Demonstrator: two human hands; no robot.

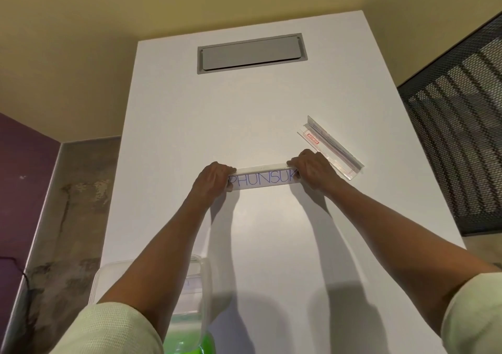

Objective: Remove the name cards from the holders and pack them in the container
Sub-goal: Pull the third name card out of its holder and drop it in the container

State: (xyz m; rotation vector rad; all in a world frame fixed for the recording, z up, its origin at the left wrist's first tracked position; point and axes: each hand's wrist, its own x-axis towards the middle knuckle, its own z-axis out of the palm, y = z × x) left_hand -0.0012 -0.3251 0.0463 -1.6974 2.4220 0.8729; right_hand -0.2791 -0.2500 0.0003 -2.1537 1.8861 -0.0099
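Note:
A clear acrylic holder stands in the middle of the white table with a white name card lettered in blue inside it. My left hand grips the holder's left end and my right hand grips its right end. A second clear holder with a red label lies flat just to the right, behind my right hand. A clear plastic container sits near the front left edge, partly hidden by my left forearm; something pale lies inside it.
A grey cable hatch is set into the table's far end. A green lid or object lies below the container. A black mesh chair back stands at the right. The floor drops away on the left.

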